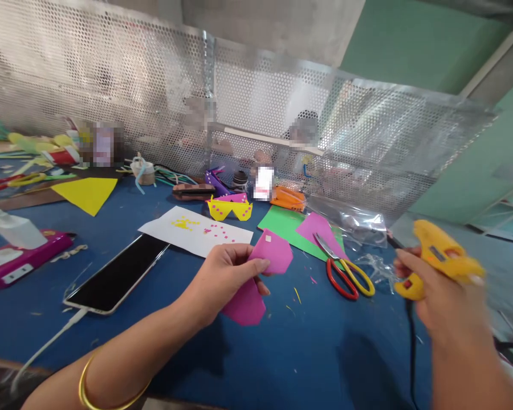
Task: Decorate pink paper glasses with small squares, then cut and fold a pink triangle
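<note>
My left hand pinches a folded piece of pink foam above the blue table, thumb on top and fingers behind it. A small pale square sits near the foam's upper edge. My right hand grips a yellow glue gun at the right, slightly blurred, with its black cord hanging down. Red and yellow scissors lie between the two hands.
A phone with a white cable lies at the left, beside a pink box. White paper, green and pink sheets, yellow foam glasses and clear plastic lie farther back. A perforated metal screen closes the rear.
</note>
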Demonstrator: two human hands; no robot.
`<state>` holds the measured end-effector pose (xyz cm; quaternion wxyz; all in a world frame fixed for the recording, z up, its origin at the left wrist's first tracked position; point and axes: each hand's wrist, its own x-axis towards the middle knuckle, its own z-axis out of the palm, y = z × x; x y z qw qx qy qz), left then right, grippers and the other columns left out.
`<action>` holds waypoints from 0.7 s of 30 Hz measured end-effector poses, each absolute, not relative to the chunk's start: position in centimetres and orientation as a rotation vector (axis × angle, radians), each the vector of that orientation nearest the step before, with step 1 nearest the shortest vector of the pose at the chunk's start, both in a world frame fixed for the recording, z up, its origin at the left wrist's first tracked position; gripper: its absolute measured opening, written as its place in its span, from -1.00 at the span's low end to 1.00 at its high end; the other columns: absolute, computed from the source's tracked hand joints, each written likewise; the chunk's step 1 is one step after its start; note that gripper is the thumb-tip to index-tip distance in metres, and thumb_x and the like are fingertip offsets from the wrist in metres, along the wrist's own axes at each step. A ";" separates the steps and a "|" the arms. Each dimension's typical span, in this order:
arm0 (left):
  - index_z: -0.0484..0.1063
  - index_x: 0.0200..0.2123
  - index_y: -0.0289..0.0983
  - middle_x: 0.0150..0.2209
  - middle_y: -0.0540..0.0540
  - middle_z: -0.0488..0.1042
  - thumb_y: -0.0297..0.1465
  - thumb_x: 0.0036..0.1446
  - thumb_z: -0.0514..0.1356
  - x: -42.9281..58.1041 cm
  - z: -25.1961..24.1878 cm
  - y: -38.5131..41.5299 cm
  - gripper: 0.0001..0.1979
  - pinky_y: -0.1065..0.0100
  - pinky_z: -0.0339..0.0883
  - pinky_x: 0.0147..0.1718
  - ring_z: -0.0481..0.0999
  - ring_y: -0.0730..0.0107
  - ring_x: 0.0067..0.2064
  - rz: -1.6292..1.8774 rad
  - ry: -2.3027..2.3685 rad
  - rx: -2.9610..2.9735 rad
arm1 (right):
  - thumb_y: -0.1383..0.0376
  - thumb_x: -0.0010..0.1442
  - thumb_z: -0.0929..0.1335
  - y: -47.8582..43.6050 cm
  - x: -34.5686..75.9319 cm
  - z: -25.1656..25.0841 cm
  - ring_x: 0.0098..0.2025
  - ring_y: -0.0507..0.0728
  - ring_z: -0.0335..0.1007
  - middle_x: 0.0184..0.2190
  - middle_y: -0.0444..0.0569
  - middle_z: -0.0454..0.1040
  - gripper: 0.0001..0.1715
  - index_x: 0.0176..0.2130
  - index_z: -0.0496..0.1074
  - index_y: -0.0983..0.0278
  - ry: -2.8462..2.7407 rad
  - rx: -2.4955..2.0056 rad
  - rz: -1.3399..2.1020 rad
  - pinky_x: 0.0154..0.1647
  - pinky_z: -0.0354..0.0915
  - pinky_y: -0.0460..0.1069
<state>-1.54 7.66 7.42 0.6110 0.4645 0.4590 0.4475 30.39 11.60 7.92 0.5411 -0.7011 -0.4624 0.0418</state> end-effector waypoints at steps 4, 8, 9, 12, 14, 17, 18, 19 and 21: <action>0.49 -0.43 -0.28 -0.62 -0.02 0.53 -0.30 0.03 0.29 -1.4 7.7 7.4 -0.85 0.53 0.24 -0.62 0.45 0.51 -0.61 1.014 1.056 1.066 | 0.16 -0.18 0.55 10.1 22.2 7.1 -0.33 0.15 0.50 -0.31 -0.05 0.50 -0.58 -0.38 0.36 0.24 -1.134 -1.122 0.935 -0.45 0.40 -0.03; 0.49 -0.45 -0.28 -0.62 -0.01 0.52 -0.30 0.02 0.28 -1.4 7.8 7.5 -0.84 0.53 0.20 -0.64 0.44 0.51 -0.62 1.010 1.083 1.084 | 0.20 -0.13 0.56 9.4 17.0 6.3 -0.28 0.13 0.49 -0.31 -0.06 0.49 -0.65 -0.37 0.43 0.25 -1.205 -0.997 1.144 -0.36 0.47 0.00; 0.50 -0.45 -0.28 -0.62 -0.01 0.52 -0.30 0.02 0.28 -1.5 7.8 7.5 -0.84 0.53 0.19 -0.64 0.45 0.50 -0.62 1.004 1.089 1.095 | 0.21 -0.13 0.55 9.3 16.4 6.0 -0.30 0.10 0.47 -0.34 -0.09 0.48 -0.66 -0.36 0.45 0.25 -1.198 -0.979 1.155 -0.35 0.47 -0.01; 0.53 -0.42 -0.28 -0.61 -0.01 0.52 -0.31 0.02 0.28 -1.4 7.5 7.6 -0.86 0.52 0.23 -0.60 0.48 0.47 -0.58 0.962 1.092 1.129 | 0.25 -0.12 0.55 9.1 15.9 5.2 -0.36 0.04 0.42 -0.37 -0.14 0.44 -0.68 -0.33 0.46 0.24 -1.143 -0.971 1.161 -0.37 0.44 -0.05; 0.54 -0.40 -0.28 -0.60 0.00 0.52 -0.33 0.02 0.28 -1.3 7.2 7.7 -0.87 0.52 0.24 -0.58 0.49 0.47 -0.56 0.938 1.091 1.156 | 0.27 -0.10 0.54 8.9 15.9 4.7 -0.38 0.01 0.40 -0.38 -0.15 0.42 -0.71 -0.35 0.45 0.24 -1.122 -0.970 1.157 -0.40 0.41 -0.08; 0.56 -0.36 -0.28 -0.55 0.00 0.56 -0.33 0.05 0.27 -1.1 7.0 7.7 -0.87 0.54 0.24 -0.57 0.50 0.51 -0.54 0.948 1.079 1.199 | 0.28 -0.06 0.51 8.6 15.9 4.2 -0.42 -0.01 0.37 -0.41 -0.18 0.39 -0.75 -0.36 0.41 0.24 -1.150 -0.978 1.133 -0.44 0.37 -0.11; 0.56 -0.36 -0.27 -0.52 0.00 0.57 -0.33 0.06 0.27 -1.0 6.9 7.7 -0.86 0.55 0.24 -0.56 0.51 0.51 -0.53 0.957 1.073 1.207 | 0.28 -0.05 0.51 8.5 15.9 4.1 -0.43 -0.02 0.36 -0.42 -0.19 0.38 -0.75 -0.36 0.40 0.23 -1.172 -0.988 1.115 -0.46 0.36 -0.11; 0.56 -0.35 -0.27 -0.50 -0.01 0.58 -0.32 0.07 0.27 -1.0 6.9 7.7 -0.86 0.55 0.24 -0.56 0.52 0.51 -0.53 0.959 1.069 1.213 | 0.28 -0.02 0.50 8.4 15.9 4.0 -0.43 -0.01 0.36 -0.40 -0.18 0.39 -0.76 -0.36 0.39 0.23 -1.199 -1.002 1.095 -0.46 0.36 -0.11; 0.56 -0.36 -0.27 -0.52 -0.01 0.58 -0.31 0.08 0.25 -1.0 7.0 7.7 -0.85 0.55 0.21 -0.59 0.51 0.51 -0.55 0.957 1.084 1.212 | 0.25 0.03 0.48 8.2 16.2 4.1 -0.42 0.00 0.39 -0.33 -0.14 0.43 -0.77 -0.33 0.39 0.22 -1.278 -1.028 1.022 -0.47 0.37 -0.09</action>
